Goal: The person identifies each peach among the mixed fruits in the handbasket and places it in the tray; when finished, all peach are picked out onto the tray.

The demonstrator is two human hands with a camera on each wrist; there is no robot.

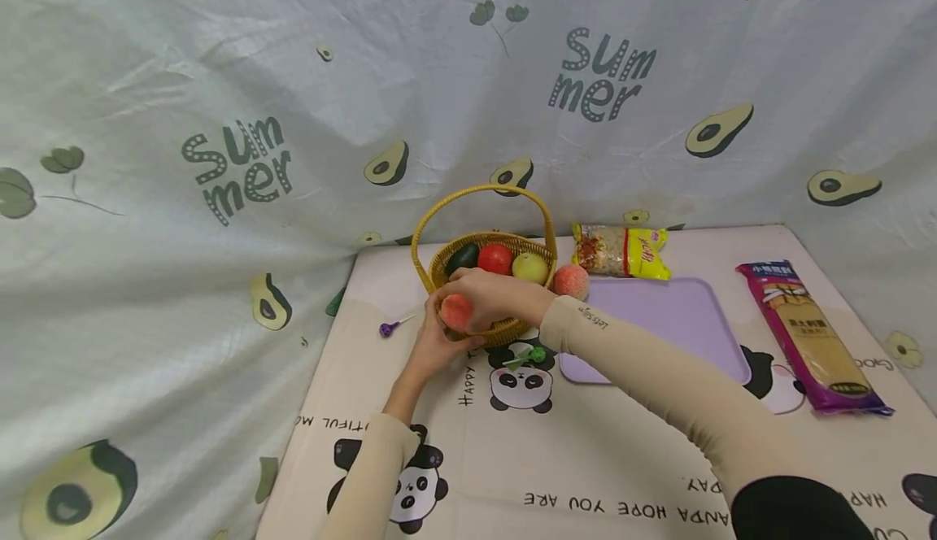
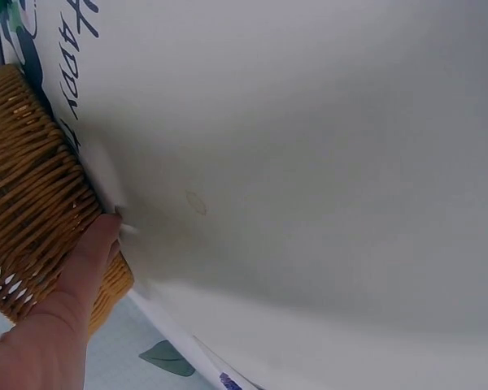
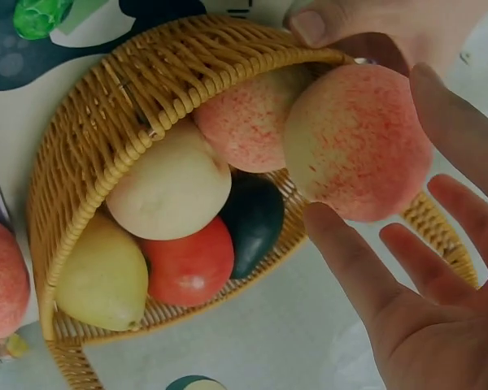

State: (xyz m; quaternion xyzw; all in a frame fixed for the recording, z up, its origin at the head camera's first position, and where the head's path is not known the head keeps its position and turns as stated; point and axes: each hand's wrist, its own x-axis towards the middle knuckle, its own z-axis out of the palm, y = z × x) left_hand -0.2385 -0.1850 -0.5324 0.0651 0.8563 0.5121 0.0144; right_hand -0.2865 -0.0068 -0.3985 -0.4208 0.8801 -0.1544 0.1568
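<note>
A wicker basket (image 1: 505, 333) with a tall arched handle stands at the back of the table. My right hand (image 1: 501, 296) holds a peach (image 3: 358, 146) between thumb and fingers at the basket's left end, over the rim. My left hand (image 1: 433, 348) grips that same end from outside, its thumb on the front; one finger lies along the wicker in the left wrist view. In the basket, the right wrist view shows another peach (image 3: 248, 122), a pale round fruit (image 3: 171, 183), a yellow-green fruit (image 3: 102, 276), a red fruit (image 3: 191, 268) and a dark green fruit (image 3: 254, 223).
Right of the basket are a peach (image 1: 571, 281), a lilac tray (image 1: 659, 320) and a yellow food bag (image 1: 622, 250). A long noodle-like packet (image 1: 812, 333) lies far right. A purple lollipop (image 1: 388, 328) is at left, a green one (image 1: 537, 354) in front.
</note>
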